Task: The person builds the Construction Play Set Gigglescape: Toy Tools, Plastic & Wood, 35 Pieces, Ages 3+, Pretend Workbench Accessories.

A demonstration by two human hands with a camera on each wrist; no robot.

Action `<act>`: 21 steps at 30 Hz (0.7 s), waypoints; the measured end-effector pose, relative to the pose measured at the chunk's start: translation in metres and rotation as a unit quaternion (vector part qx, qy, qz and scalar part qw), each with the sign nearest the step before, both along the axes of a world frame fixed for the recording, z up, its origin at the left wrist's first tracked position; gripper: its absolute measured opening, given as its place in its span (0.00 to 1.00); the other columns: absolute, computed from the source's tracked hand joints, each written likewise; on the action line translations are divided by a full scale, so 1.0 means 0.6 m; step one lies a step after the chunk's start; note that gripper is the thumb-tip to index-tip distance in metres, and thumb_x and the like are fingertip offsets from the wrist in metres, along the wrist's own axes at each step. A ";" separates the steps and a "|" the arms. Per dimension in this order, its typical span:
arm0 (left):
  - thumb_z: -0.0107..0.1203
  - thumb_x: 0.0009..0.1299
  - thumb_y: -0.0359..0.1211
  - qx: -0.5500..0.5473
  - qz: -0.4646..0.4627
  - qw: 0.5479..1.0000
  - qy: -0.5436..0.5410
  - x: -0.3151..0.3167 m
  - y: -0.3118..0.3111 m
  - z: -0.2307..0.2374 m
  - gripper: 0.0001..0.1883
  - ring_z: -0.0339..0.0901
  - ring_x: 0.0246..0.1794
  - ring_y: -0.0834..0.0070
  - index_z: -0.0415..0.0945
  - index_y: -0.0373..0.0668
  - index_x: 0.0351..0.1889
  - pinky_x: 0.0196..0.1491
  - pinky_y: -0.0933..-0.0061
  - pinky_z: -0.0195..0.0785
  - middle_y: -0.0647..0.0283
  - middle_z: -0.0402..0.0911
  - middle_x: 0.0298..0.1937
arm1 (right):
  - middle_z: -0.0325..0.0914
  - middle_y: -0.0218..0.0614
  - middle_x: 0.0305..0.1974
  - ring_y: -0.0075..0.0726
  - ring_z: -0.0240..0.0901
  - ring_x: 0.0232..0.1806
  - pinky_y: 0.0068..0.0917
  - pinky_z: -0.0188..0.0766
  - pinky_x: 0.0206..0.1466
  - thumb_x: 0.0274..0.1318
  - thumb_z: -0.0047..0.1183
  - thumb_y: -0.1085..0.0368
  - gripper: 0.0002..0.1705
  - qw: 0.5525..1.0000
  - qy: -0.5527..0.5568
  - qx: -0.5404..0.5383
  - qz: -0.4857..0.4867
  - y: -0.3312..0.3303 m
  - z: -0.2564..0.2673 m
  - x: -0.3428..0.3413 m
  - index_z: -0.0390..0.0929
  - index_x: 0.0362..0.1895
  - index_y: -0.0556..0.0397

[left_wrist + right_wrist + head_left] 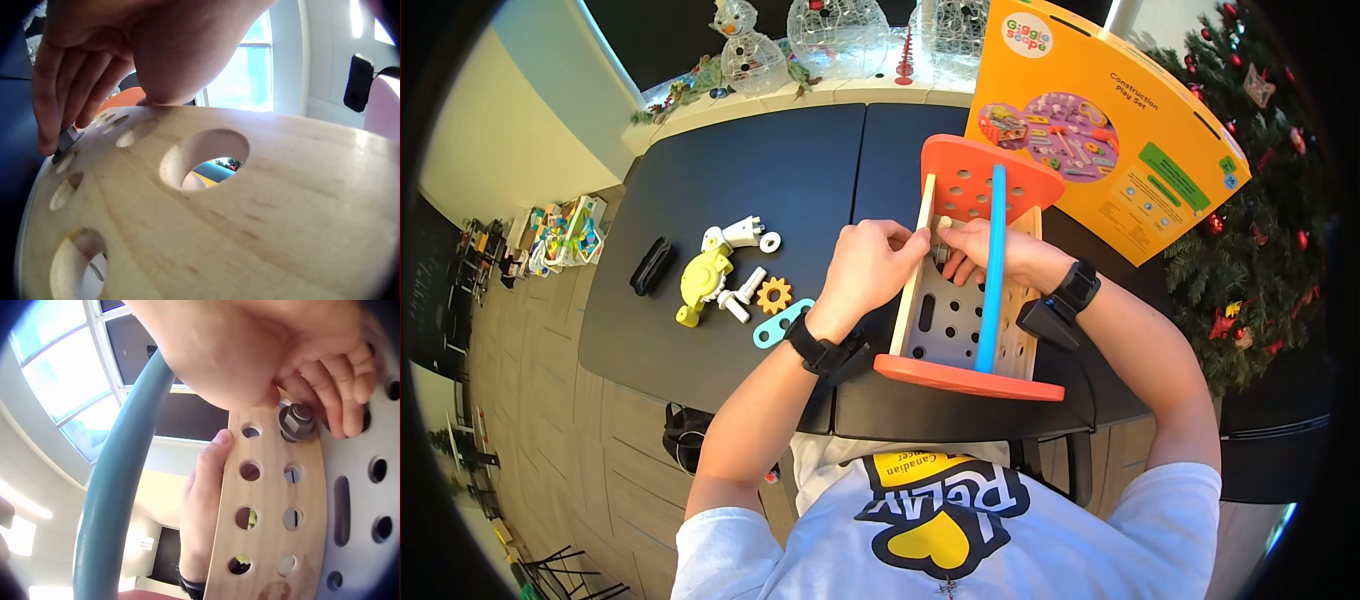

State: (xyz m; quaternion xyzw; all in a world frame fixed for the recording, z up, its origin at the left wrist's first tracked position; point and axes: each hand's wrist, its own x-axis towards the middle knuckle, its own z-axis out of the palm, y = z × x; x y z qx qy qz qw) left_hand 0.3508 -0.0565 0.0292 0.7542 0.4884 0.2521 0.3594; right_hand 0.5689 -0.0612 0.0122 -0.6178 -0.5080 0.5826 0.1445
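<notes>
A toy toolbox, with red-orange ends, a blue bar handle and holed wooden sides, stands on the table. At the far part of its left side, my left hand reaches over the outer face. Its fingertips hold a grey bolt piece against the wood, and its thumb lies at the panel's edge. Inside the box, my right hand has loosely bent fingers beside a grey hex nut on a bolt end. The right thumb is mostly hidden behind the palm.
Left on the black table lie a yellow-green toy piece, pale bolts, an orange gear, a teal holed strip and a black case. A large orange carton stands behind the toolbox.
</notes>
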 end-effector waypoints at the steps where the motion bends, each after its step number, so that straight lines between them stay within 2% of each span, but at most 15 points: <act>1: 0.60 0.73 0.48 0.004 0.000 1.000 -0.003 0.000 0.000 -0.001 0.25 0.89 0.33 0.60 0.87 0.30 0.45 0.40 0.66 0.79 0.46 0.89 0.32 | 0.83 0.43 0.45 0.34 0.83 0.43 0.32 0.79 0.43 0.75 0.49 0.40 0.36 1.000 0.002 0.010 -0.021 -0.002 0.005 -0.002 0.76 0.62 0.65; 3: 0.60 0.73 0.48 0.012 0.002 1.000 -0.008 0.001 0.002 -0.008 0.25 0.88 0.32 0.61 0.87 0.30 0.45 0.40 0.66 0.78 0.46 0.89 0.32 | 0.83 0.42 0.45 0.33 0.83 0.42 0.31 0.79 0.43 0.73 0.54 0.43 0.34 0.998 0.005 0.030 -0.061 -0.006 0.011 -0.007 0.77 0.61 0.64; 6: 0.60 0.73 0.48 0.019 0.002 1.000 -0.008 0.000 0.003 -0.012 0.25 0.88 0.31 0.61 0.87 0.30 0.45 0.39 0.66 0.78 0.46 0.88 0.31 | 0.82 0.41 0.46 0.31 0.82 0.41 0.28 0.79 0.42 0.69 0.62 0.49 0.29 0.991 0.026 0.128 -0.003 -0.018 0.007 -0.004 0.78 0.57 0.62; 9: 0.60 0.73 0.48 0.010 0.002 1.000 -0.003 0.001 0.000 -0.004 0.25 0.88 0.31 0.61 0.87 0.30 0.45 0.39 0.66 0.78 0.46 0.88 0.31 | 0.83 0.40 0.45 0.29 0.82 0.41 0.25 0.78 0.41 0.64 0.68 0.56 0.25 0.989 0.021 0.148 0.009 -0.012 -0.006 0.005 0.78 0.55 0.61; 12: 0.60 0.74 0.48 0.010 0.002 1.000 0.000 0.001 0.000 -0.003 0.25 0.88 0.31 0.62 0.87 0.30 0.45 0.39 0.66 0.78 0.46 0.88 0.31 | 0.83 0.42 0.45 0.32 0.83 0.42 0.28 0.79 0.43 0.70 0.61 0.50 0.28 0.994 0.014 0.103 0.028 -0.009 -0.001 0.003 0.76 0.59 0.62; 15: 0.60 0.74 0.48 0.017 -0.001 1.000 -0.014 0.001 0.000 -0.006 0.25 0.88 0.30 0.62 0.87 0.30 0.45 0.38 0.66 0.78 0.46 0.88 0.31 | 0.84 0.44 0.44 0.35 0.84 0.44 0.32 0.79 0.45 0.75 0.51 0.44 0.32 0.999 0.011 0.030 0.002 -0.001 -0.011 0.003 0.75 0.61 0.63; 18: 0.59 0.74 0.48 0.003 0.002 1.000 -0.005 0.001 -0.001 -0.002 0.25 0.88 0.31 0.62 0.87 0.30 0.45 0.39 0.66 0.78 0.46 0.88 0.31 | 0.83 0.43 0.44 0.39 0.84 0.46 0.35 0.79 0.46 0.77 0.43 0.39 0.37 1.000 -0.008 0.014 -0.026 -0.001 -0.008 -0.003 0.76 0.62 0.63; 21: 0.60 0.74 0.48 0.010 0.003 1.000 -0.008 0.000 0.002 -0.009 0.25 0.88 0.32 0.61 0.87 0.30 0.45 0.39 0.66 0.78 0.46 0.88 0.32 | 0.82 0.40 0.44 0.37 0.83 0.45 0.33 0.79 0.45 0.74 0.51 0.40 0.35 0.996 0.009 0.060 -0.064 -0.007 -0.002 -0.008 0.76 0.61 0.63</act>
